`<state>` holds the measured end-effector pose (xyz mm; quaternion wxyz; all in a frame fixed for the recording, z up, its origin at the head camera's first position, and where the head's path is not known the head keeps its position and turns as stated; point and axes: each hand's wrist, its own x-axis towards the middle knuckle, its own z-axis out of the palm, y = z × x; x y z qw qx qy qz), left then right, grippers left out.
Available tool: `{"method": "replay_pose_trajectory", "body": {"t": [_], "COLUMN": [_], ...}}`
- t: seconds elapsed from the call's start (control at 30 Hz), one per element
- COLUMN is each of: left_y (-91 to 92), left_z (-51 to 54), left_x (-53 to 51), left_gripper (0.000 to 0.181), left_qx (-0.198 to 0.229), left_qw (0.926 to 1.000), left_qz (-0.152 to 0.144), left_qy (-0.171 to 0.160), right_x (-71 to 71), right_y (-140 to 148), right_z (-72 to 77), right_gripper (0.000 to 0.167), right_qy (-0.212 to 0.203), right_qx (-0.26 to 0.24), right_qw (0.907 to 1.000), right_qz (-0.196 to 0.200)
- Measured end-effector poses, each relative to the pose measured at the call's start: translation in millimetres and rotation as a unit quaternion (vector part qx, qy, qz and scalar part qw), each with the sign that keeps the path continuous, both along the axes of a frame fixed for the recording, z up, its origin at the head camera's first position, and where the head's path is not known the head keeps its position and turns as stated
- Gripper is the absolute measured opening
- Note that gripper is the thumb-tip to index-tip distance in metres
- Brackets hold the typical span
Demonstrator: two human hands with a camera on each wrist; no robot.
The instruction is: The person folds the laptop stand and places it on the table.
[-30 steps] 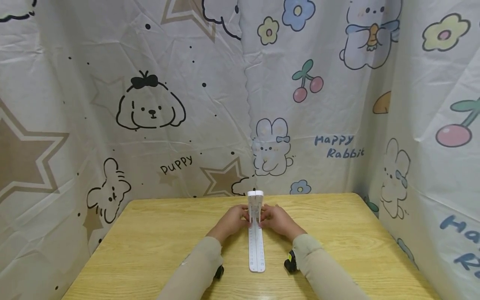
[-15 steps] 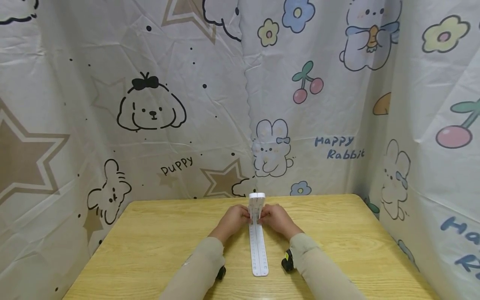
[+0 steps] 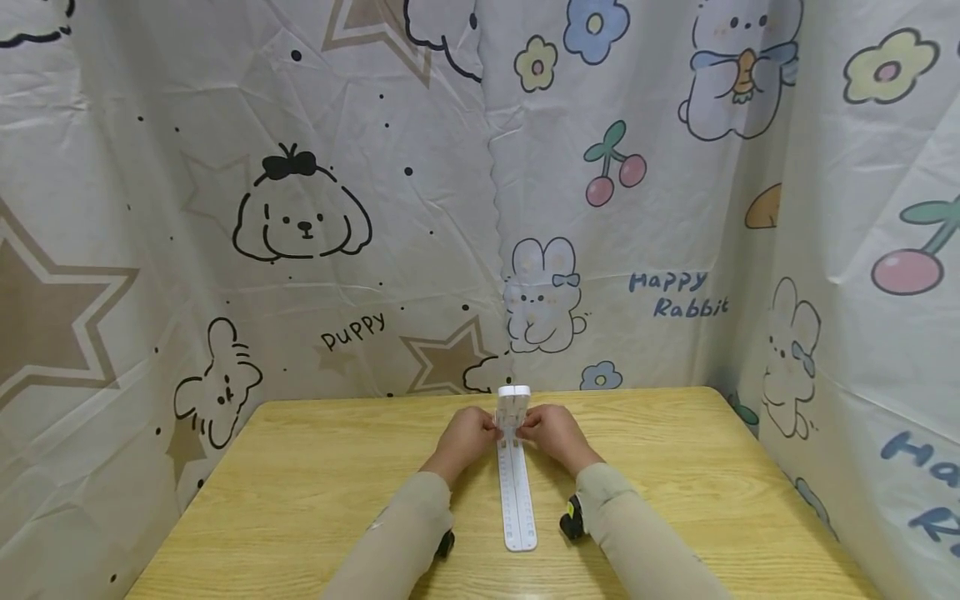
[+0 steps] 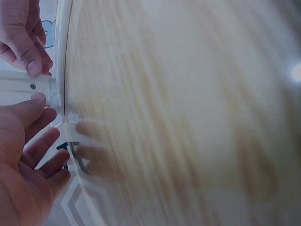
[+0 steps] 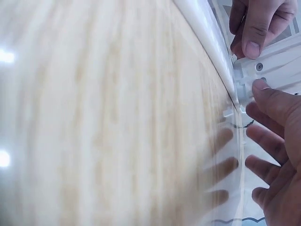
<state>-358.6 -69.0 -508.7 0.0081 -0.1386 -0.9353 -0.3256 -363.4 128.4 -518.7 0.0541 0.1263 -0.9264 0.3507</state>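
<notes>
A white folding stand (image 3: 517, 504) lies lengthwise in the middle of the table, a long flat strip split by a centre seam. Its far part (image 3: 513, 402) rises upright from the strip. At the left edge, near the joint, my left hand (image 3: 468, 435) pinches it between thumb and forefinger. My right hand (image 3: 553, 432) pinches the opposite edge at the same height. Up close in the left wrist view, the stand (image 4: 16, 89) shows a small screw between the two thumbs. The right wrist view shows the stand (image 5: 282, 66) with the other fingers of the right hand spread apart.
The wooden table (image 3: 337, 500) has a light yellow grain. A printed curtain (image 3: 420, 208) hangs behind and at both sides. Small black wrist cameras sit at the cuffs, the right one (image 3: 572, 518) plainly visible.
Over the last second the stand's near end has shifted slightly right and towards me. Both hands' fingers have drawn in closer around its joint. The last half second shows little movement.
</notes>
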Motion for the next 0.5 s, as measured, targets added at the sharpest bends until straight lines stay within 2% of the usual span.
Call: {"method": "replay_pose_trajectory", "body": {"t": [0.13, 0.27, 0.37, 0.5], "left_y": [1.2, 1.8, 1.5, 0.4], "left_z": [3.2, 3.4, 1.8, -1.9], "left_x": [1.9, 1.4, -0.4, -4.1], "left_gripper": [0.017, 0.025, 0.028, 0.019], "left_qx": [-0.011, -0.003, 0.039, 0.096], "left_qw": [0.9993, 0.9985, 0.9986, 0.9953], "left_qz": [0.036, 0.054, 0.035, -0.011], "left_qy": [-0.002, -0.002, 0.002, 0.010], "right_x": [-0.1, 0.1, 0.5, 0.2], "right_y": [-0.3, -0.2, -0.1, 0.7], "right_z": [1.7, 1.7, 0.8, -0.1], "right_gripper": [0.008, 0.013, 0.016, 0.016], "right_qy": [-0.028, -0.021, -0.012, -0.010], "right_qx": [-0.018, -0.029, -0.057, -0.093], "right_qw": [0.9988, 0.9987, 0.9981, 0.9956], "right_qz": [-0.037, -0.036, -0.019, 0.005]}}
